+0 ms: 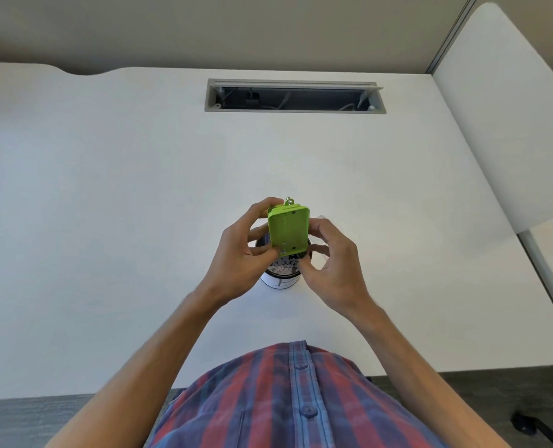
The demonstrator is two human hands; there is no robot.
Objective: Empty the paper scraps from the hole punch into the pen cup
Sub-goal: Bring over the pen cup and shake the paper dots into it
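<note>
Green hole punch (288,229) held upright, underside toward the camera, directly over the pen cup (281,273). Left hand (240,257) fingers closed on its left edge; right hand (334,265) fingers closed on its right edge and lower corner. Cup stands on the white desk (107,205), nearer the front edge; paper scraps (283,265) visible inside.

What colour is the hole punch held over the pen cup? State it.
Lime green; the hole punch shows clearly in the head view, its only view.
</note>
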